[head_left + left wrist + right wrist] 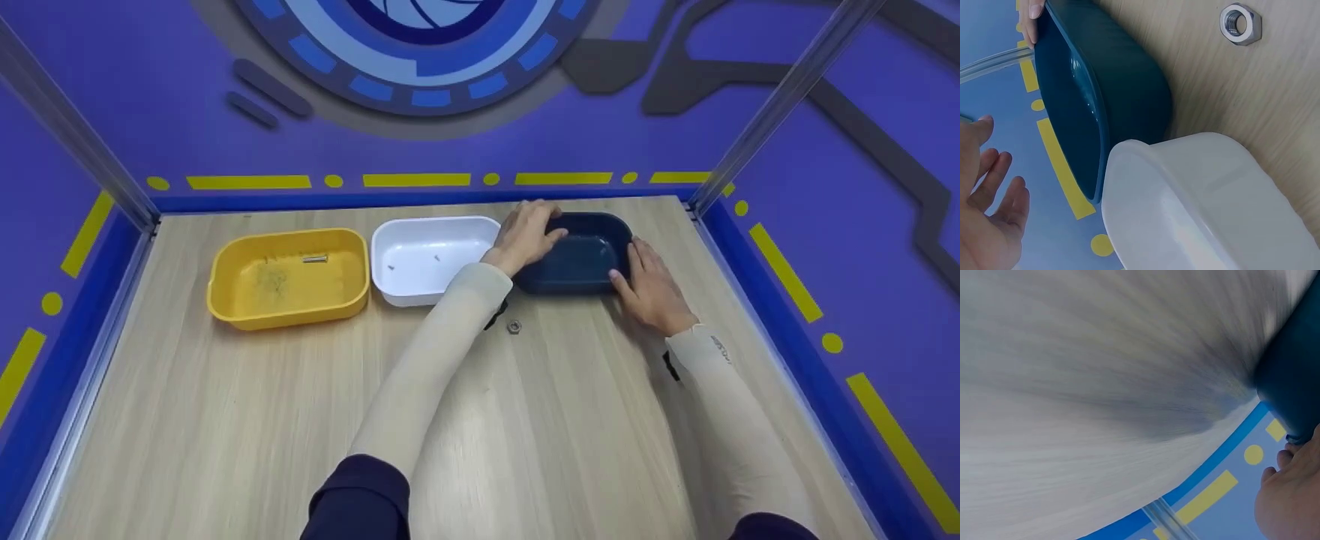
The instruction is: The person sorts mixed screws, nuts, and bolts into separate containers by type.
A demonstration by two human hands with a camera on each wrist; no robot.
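Note:
A dark teal plastic bin (574,286) stands at the right end of a row of three. My right hand (654,294) holds its right wall, thumb at the rim and fingers along the outer side. My left hand (523,234) hovers over the bin's left end beside the white bin (409,298), fingers loosely bent. In the left wrist view, there is a gap between this hand (991,208) and both bins, with nothing in its fingers. A metal hex nut (1240,24) lies on the table in front of the bins.
A yellow bin (300,318) stands at the left with a metal bolt (315,259) and dark specks inside. Two small bits lie in the white bin. Blue printed walls (420,161) enclose the wooden table (247,420) at the back and sides.

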